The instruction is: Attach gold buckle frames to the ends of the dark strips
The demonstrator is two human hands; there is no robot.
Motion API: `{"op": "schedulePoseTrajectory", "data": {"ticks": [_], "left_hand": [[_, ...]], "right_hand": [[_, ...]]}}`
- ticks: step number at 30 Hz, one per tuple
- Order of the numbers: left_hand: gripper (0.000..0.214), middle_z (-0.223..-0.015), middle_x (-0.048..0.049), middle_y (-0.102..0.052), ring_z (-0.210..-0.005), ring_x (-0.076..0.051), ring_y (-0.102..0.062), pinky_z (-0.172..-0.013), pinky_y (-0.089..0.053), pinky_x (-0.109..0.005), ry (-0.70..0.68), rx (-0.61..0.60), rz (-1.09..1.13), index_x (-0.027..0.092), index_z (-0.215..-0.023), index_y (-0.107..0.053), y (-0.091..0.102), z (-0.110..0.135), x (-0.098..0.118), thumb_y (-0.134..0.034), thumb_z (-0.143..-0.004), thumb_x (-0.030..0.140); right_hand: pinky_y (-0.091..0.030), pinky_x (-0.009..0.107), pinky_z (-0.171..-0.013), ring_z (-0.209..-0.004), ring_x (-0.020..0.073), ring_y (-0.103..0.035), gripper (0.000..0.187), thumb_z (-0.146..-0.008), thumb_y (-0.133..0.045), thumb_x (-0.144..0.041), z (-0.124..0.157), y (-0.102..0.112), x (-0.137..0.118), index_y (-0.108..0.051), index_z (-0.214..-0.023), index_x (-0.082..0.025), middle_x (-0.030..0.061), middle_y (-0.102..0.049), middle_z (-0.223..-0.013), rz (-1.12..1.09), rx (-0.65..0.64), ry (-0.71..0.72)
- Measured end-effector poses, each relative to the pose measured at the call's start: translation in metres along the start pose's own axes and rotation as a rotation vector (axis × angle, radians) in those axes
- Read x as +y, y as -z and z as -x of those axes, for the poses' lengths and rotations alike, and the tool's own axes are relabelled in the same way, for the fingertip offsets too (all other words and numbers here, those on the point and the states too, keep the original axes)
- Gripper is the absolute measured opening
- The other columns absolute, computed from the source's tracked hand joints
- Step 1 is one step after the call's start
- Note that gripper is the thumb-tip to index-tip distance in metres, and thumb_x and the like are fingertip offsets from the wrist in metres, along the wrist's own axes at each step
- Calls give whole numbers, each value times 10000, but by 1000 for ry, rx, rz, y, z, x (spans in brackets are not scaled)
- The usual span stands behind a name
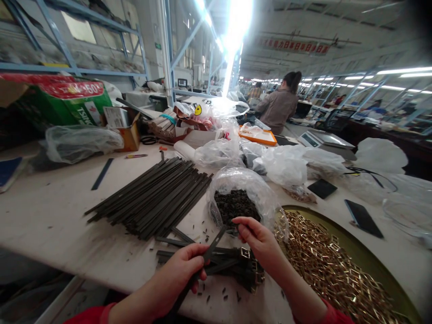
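My left hand point(191, 265) is closed round a dark strap point(216, 240), whose free end points up and away to the right. Close to that end, my right hand point(251, 231) pinches thumb and forefinger together; whatever sits between them is too small to make out. Just beyond the right fingertips, a clear plastic bag point(268, 193) lies open, filled with small black loops point(236, 202). Under both hands lie straps with gold buckles point(245, 253) in a loose pile. To their left is a big stack of plain dark straps point(151, 198).
A round olive tray point(351, 238) of gold buckles point(324, 261) stands at the right. Behind it are a phone point(362, 218), a dark flat square point(321, 188) and a scale point(327, 139). Plastic bags and boxes line the back. A person point(278, 105) stands beyond the table.
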State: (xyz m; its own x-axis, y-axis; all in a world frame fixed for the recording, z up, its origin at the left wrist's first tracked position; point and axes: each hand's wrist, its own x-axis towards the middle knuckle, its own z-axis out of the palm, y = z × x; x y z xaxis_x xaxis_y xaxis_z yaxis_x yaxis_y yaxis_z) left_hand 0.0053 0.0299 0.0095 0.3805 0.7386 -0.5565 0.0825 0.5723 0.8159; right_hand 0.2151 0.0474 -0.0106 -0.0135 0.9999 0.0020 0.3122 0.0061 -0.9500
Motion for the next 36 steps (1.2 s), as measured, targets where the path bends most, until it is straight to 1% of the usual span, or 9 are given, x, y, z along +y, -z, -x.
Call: {"op": "schedulePoseTrajectory", "data": {"ticks": [6, 8, 11, 13, 15, 20, 25, 30, 36], "left_hand": [[486, -897, -36, -636, -612, -103, -464, -494, -323, -198, -18, 28, -65, 142, -1078, -584, 0, 9, -1, -536, -646, 360], [498, -888, -40, -660, -645, -117, -483, -535, -332, -208, -50, 27, -113, 143, -1104, -578, 2, 10, -3, -534, -673, 389], [427, -759, -22, -651, -663, -134, -515, -603, -372, -225, -118, -2, -222, 119, -1049, -599, 3, 10, -8, -526, -702, 357], [340, -684, -10, -620, -628, -139, -526, -599, -395, -232, -174, -18, -367, 110, -988, -611, 3, 10, -12, -486, -734, 298], [306, -734, -26, -624, -655, -154, -555, -617, -428, -244, -292, -3, -593, 125, -997, -611, 2, 10, -16, -432, -769, 223], [462, -917, -95, -619, -806, -217, -598, -726, -492, -342, -608, 195, -1238, 156, -1210, -512, 5, 8, -27, -368, -790, 28], [484, -946, -104, -615, -804, -238, -582, -711, -516, -395, -859, 319, -1518, 130, -1244, -467, 9, 7, -35, -473, -779, -2], [477, -996, -101, -616, -833, -231, -576, -726, -513, -379, -787, 332, -1622, 138, -1253, -455, 9, 10, -31, -480, -793, 12], [479, -1039, -107, -610, -872, -250, -564, -741, -495, -399, -707, 297, -1627, 130, -1268, -441, 11, 10, -30, -498, -802, 31]], "right_hand": [[-410, 257, -613, -627, 132, -532, 425, -679, -641, -512, 26, -11, -9, -608, -925, -167, -7, -575, -625, -326, -9, -236], [-417, 250, -635, -654, 127, -548, 404, -658, -676, -496, 31, -12, -10, -617, -894, -173, -1, -605, -666, -405, 3, -285], [-433, 242, -689, -711, 119, -571, 351, -665, -697, -455, 37, -14, -8, -628, -873, -181, 3, -633, -741, -542, 42, -336], [-436, 233, -708, -715, 110, -576, 339, -649, -724, -418, 40, -17, -5, -630, -876, -185, -5, -635, -742, -646, 55, -365], [-434, 217, -691, -691, 94, -572, 356, -621, -758, -367, 42, -19, -4, -627, -904, -194, -16, -634, -753, -736, 49, -385], [-436, 206, -674, -703, 84, -578, 378, -623, -768, -315, 46, -21, -3, -622, -958, -217, -11, -633, -892, -822, 39, -400], [-454, 222, -704, -732, 97, -584, 345, -666, -733, -367, 48, -23, 1, -628, -952, -206, 12, -632, -926, -780, 59, -412], [-468, 243, -698, -700, 103, -582, 362, -670, -721, -392, 48, -27, 6, -623, -965, -205, 14, -629, -925, -723, 58, -426], [-449, 239, -672, -660, 94, -565, 382, -661, -715, -430, 49, -31, 8, -617, -960, -213, 3, -629, -913, -627, 63, -437]]}}
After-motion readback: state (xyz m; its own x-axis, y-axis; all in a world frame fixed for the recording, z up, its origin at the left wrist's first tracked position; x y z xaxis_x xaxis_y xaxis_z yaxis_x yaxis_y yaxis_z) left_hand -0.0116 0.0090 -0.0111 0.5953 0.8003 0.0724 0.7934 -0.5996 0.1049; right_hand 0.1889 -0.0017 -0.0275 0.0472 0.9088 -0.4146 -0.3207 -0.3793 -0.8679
